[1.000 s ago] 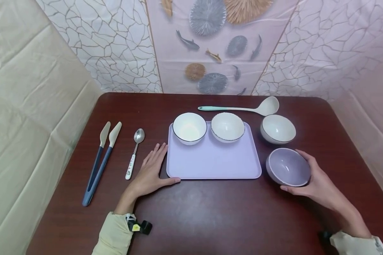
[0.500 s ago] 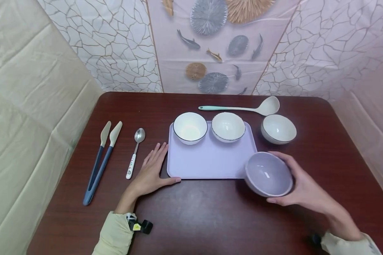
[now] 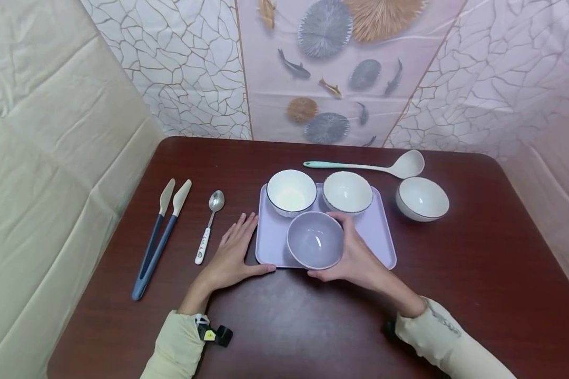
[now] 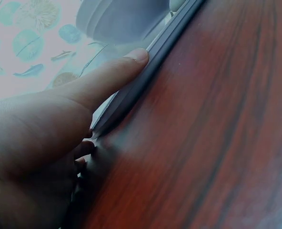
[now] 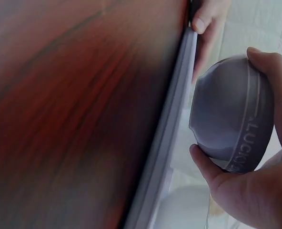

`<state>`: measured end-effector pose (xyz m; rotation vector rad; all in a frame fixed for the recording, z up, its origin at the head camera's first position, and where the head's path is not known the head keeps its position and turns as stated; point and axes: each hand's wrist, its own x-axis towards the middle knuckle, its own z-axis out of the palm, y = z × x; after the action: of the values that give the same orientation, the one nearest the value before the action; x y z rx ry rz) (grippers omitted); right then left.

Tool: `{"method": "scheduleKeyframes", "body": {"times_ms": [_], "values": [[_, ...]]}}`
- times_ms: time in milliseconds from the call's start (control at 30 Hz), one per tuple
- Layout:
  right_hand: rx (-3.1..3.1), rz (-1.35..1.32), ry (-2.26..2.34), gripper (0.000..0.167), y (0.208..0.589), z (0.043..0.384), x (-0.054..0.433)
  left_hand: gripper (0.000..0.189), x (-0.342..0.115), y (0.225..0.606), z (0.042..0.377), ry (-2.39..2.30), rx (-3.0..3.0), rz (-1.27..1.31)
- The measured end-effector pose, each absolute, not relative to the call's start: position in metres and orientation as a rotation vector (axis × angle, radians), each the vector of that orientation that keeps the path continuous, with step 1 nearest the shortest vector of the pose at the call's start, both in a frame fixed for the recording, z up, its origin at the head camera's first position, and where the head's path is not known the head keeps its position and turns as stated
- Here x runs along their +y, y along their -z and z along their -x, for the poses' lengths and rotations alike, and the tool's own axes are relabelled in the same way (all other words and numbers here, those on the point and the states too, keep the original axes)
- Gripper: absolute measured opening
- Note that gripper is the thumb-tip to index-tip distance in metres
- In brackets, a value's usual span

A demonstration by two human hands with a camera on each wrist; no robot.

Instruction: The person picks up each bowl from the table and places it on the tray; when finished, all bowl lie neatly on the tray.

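My right hand grips a purple bowl by its side, thumb at the front and fingers behind. In the right wrist view the bowl is held just above the lilac tray, a gap showing under its base. My left hand lies with straight fingers along the left edge of the tray, thumb on its front-left corner. In the left wrist view that thumb touches the tray rim. Two white bowls, a dark-rimmed one and a scalloped one, stand at the tray's back.
Right of the tray stands another white bowl, with a ladle lying behind it. A spoon and blue-handled tongs lie to the left on the dark wooden table. Cloth walls enclose the back and sides.
My right hand has lifted the purple bowl from the table right of the tray and carried it left, over the tray's front. My left hand keeps its place at the tray corner.
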<state>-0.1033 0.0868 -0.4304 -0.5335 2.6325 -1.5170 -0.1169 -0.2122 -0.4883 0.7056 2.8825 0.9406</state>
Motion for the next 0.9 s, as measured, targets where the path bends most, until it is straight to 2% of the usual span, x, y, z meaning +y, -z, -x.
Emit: {"method": "scheduleKeyframes", "body": {"times_ms": [300, 900], "values": [[2.642, 0.522, 1.466, 0.123, 0.441, 0.112, 0.065, 0.118, -0.211, 0.49, 0.117, -0.937, 2.885, -0.712], [2.66, 0.56, 1.411, 0.122, 0.446, 0.12, 0.056, 0.118, -0.211, 0.489, 0.117, -0.946, 2.886, -0.709]]}}
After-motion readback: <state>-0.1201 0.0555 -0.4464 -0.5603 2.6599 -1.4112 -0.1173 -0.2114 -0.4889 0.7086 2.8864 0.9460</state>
